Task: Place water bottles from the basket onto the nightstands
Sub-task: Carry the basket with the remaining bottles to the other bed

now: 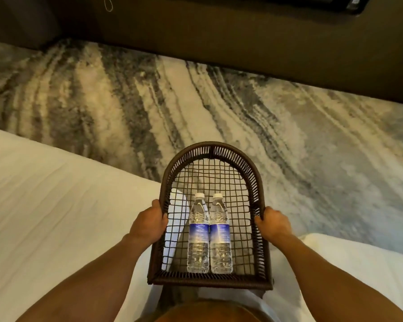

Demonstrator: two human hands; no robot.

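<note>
Bottles [208, 233], two of them, are lying side by side and touching on the mesh floor of the basket [211, 148], caps toward the far end, bases against the near wall. The basket is held level in front of the body, above the carpet [196, 96] and the gap between two white beds. It is gripped at both sides: the left hand [149, 220] is curled over the left rim, the right hand [273, 220] is wrapped around the right rim, fingers closed on the wicker in each case. Neither bottle is touched by a hand.

No nightstand can be made out; the dark band at the far side may be furniture or a wall base, but the view is too dim to tell. The step in hand is judged to be carrying, with no bottle yet delivered. A nightstand must be reached first. Then one hand has to be freed from the rim while the basket is kept steady by the other, or the basket is set down, so that one bottle can be lifted out and stood upright.
</note>
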